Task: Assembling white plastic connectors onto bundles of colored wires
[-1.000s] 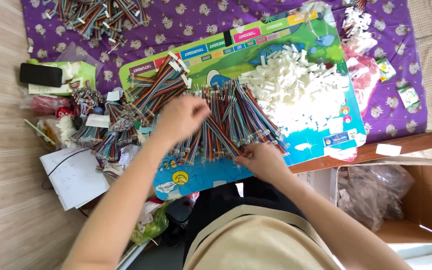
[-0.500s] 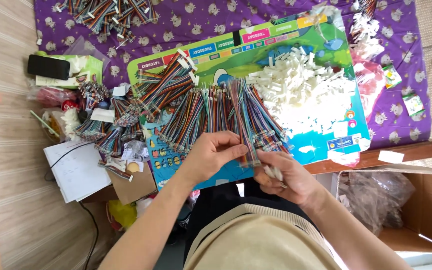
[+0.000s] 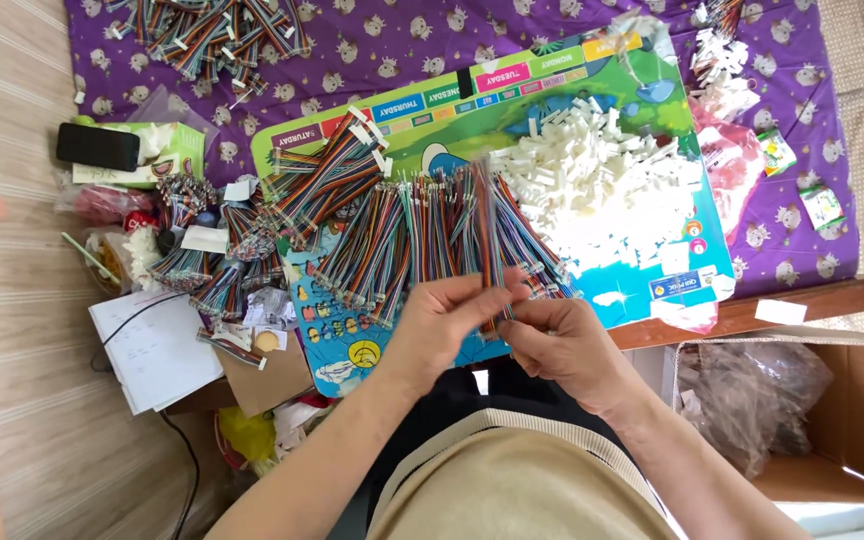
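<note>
Both hands meet at the near edge of a colourful board [image 3: 552, 90]. My left hand [image 3: 447, 325] and my right hand [image 3: 562, 345] pinch the near end of one multicoloured ribbon cable [image 3: 487, 240], which stands up from a row of similar cable bundles [image 3: 402, 245] spread across the board. A heap of small white plastic connectors [image 3: 592, 185] lies on the board to the right of the cables.
More cable bundles [image 3: 212, 35] lie on the purple cloth at the far left, others [image 3: 197, 270] by a notepad [image 3: 147, 345]. A black phone [image 3: 97, 147] sits at the left. A cardboard box [image 3: 832, 420] with a plastic bag stands at the right.
My left hand came back from the far cables to the near edge and joined my right hand. Both now hold one cable lifted out of the row.
</note>
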